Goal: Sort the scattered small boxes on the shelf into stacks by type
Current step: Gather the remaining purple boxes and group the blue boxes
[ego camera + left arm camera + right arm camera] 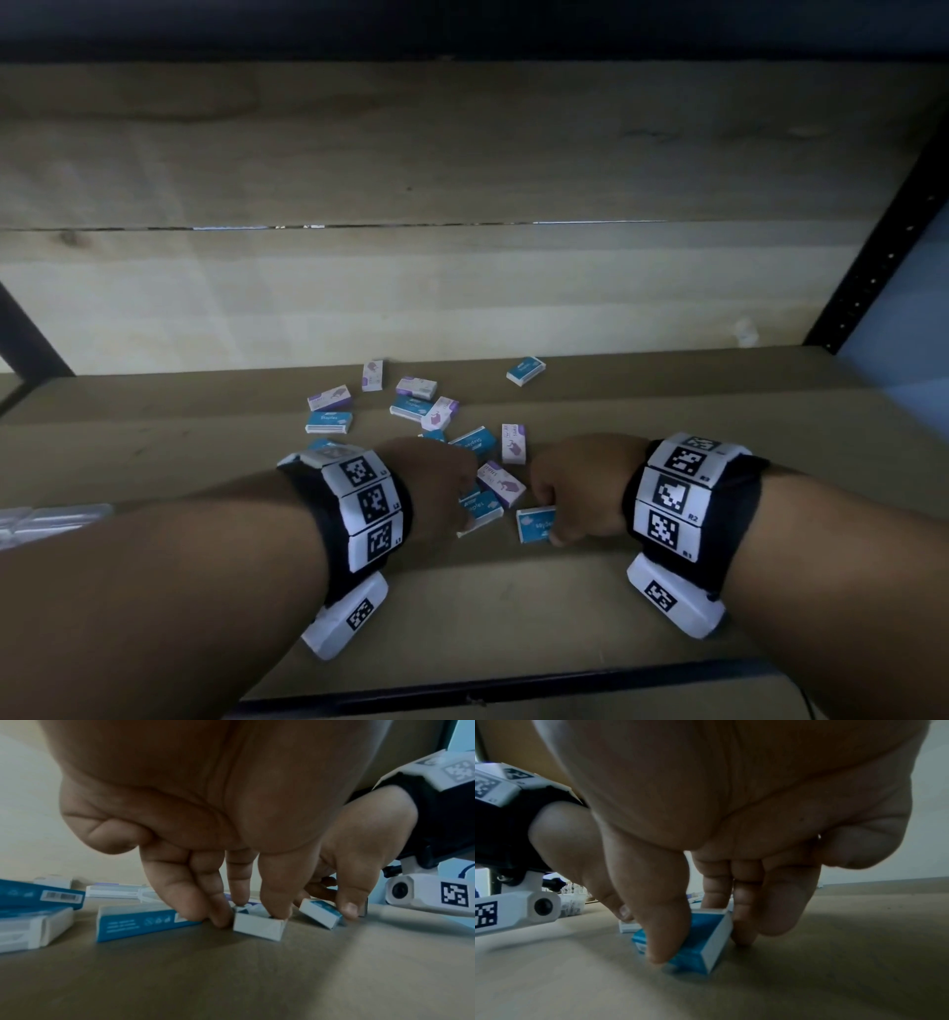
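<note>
Basically pinching 2 blue boxes at once: right hand [706, 862] clamping a box [700, 943] tilted off the shelf [565, 606], left hand [205, 821] nipping another [258, 927] lying flat beside it.

- Your shelf [667, 411] is matt brown board, smooth, faintly scuffed.
- Back panel [462, 154]: pale wood, visible grain, matt.
- Boxes [328, 421]: printed card, slight sheen.
- Your wristbands [359, 509]: black cloth with white plastic tiles.
- Upright [873, 267]: black perforated metal.
</note>
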